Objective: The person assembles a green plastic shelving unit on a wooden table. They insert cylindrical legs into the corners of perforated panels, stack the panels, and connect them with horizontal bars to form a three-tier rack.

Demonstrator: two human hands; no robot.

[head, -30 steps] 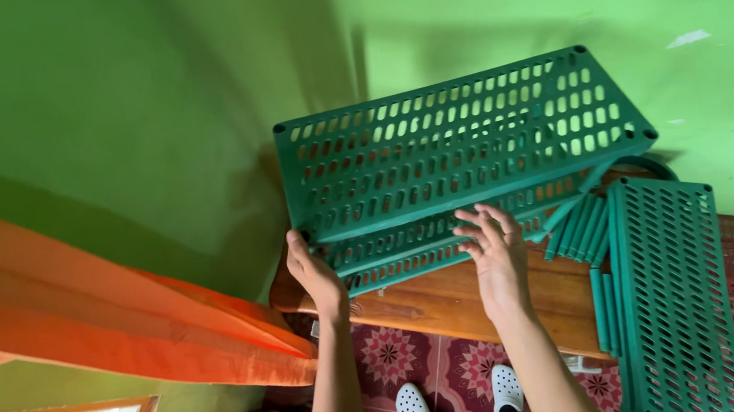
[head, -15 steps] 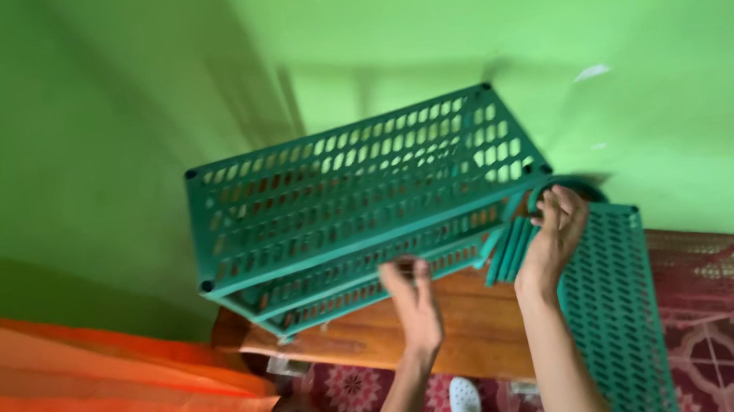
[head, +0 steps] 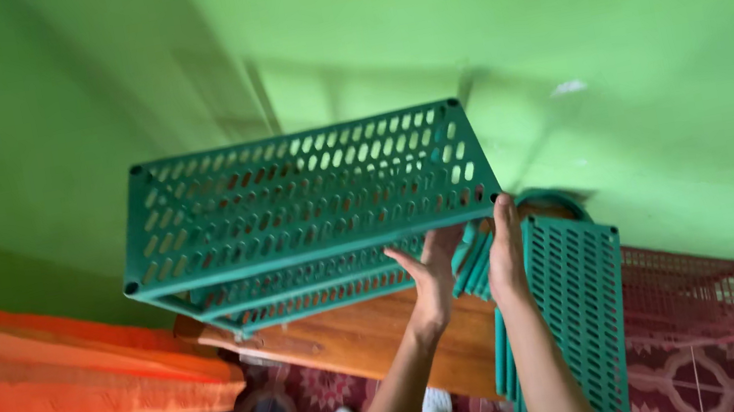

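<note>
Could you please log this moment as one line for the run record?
left hand: under green slotted rack | right hand: on rack's corner | loose green panel: leaning beside wooden table

Bright green walls (head: pixel 653 5) all round, an orange curtain (head: pixel 45 373) at the left, a wooden tabletop (head: pixel 380 334), a pink wire basket (head: pixel 705 297) on the patterned maroon floor (head: pixel 699 379), plus a loose green slotted panel (head: pixel 575 300) propped upright.
</note>
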